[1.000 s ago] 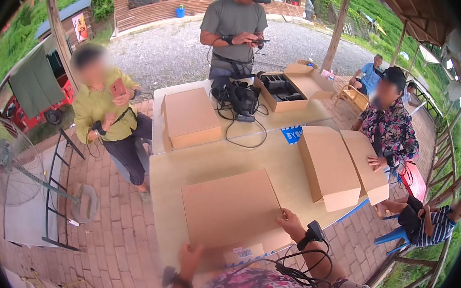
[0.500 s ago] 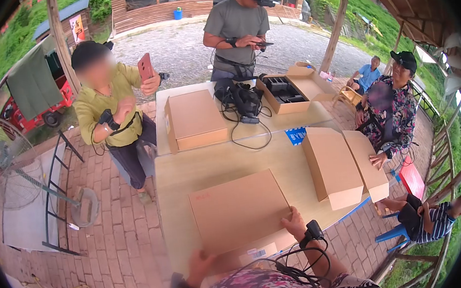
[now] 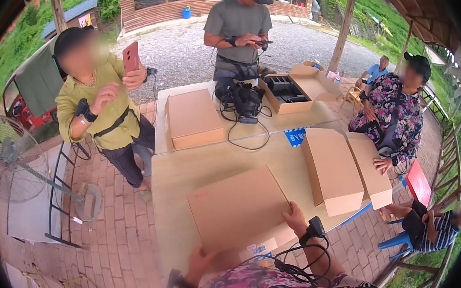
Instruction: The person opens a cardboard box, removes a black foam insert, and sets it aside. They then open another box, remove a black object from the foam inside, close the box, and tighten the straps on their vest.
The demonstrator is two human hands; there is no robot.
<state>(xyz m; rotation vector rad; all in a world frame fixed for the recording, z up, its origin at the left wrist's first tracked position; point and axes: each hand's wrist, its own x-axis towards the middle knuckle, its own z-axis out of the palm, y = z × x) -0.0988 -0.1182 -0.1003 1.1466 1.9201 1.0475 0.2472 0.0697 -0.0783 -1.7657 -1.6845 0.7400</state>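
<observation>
- the left hand (image 3: 198,260) lies on the near left edge of a flat cardboard box (image 3: 236,209), fingers pointing away and wrist bent up; whether it grips or only presses cannot be told.
- the right hand (image 3: 294,219) clasps the box's near right edge with curled fingers, and a black device (image 3: 314,228) with cables is strapped to its wrist.
- the box lies flat on the near part of the table (image 3: 170,176), in front of the person.
- a white barcode label (image 3: 259,249) sits on the box's near side; its print, like the red marks (image 3: 201,195) at the far left corner, is too small to read.
- to the right a second box (image 3: 331,171) stands with a flap open, a co-worker's hand (image 3: 381,165) on it.
- a blue sticker (image 3: 294,136) further off has white letters, unreadable.
- since a moment ago the box and both hands have barely shifted; the person holding the red phone (image 3: 131,56) has moved left.
</observation>
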